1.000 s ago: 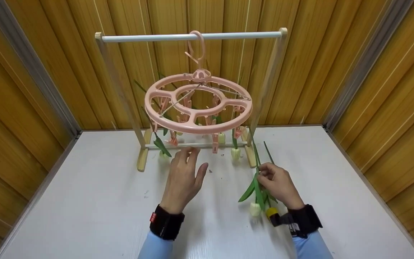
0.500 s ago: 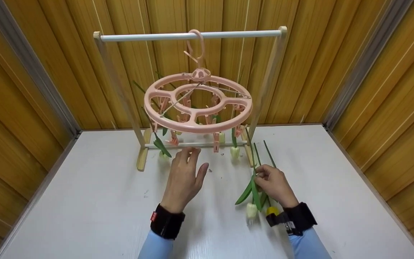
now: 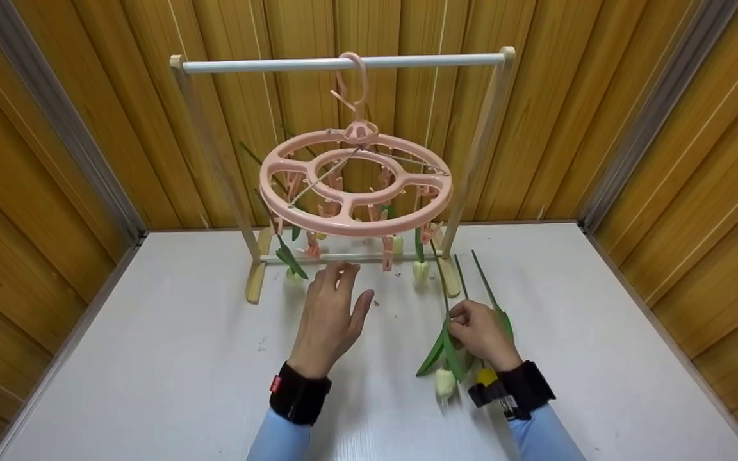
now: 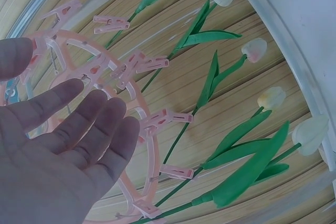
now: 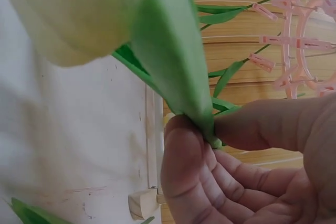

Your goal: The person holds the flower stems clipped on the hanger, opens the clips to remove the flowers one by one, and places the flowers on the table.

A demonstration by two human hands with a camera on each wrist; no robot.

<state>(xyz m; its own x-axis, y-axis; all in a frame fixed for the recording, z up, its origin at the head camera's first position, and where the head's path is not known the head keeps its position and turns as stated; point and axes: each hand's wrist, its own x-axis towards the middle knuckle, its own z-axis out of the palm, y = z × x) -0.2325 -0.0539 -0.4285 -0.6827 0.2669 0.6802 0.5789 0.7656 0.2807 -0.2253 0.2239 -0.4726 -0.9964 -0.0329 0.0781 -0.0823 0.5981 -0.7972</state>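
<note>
My right hand (image 3: pixel 484 330) pinches the stem of a white artificial tulip (image 3: pixel 445 384) between thumb and fingertips, its bloom pointing down toward me. In the right wrist view the tulip's green leaf (image 5: pixel 168 40) rises from the pinch. My left hand (image 3: pixel 327 320) is held in the air below the front of a pink round clip hanger (image 3: pixel 343 226), fingers spread and holding nothing. The left wrist view shows its palm beside the pink pegs (image 4: pixel 178 171). Several tulips (image 3: pixel 421 271) hang bloom-down from the pegs.
The hanger hooks over the white bar (image 3: pixel 266 66) of a wooden-legged rack on the white table (image 3: pixel 170 358). More tulips lie on the table under and beside my right hand, one with a yellow bloom (image 3: pixel 487 376). Wood-patterned walls (image 3: pixel 683 211) enclose the table.
My right hand has moved left and slightly toward me with the white tulip, away from the stems lying on the table. My left hand stays in place.
</note>
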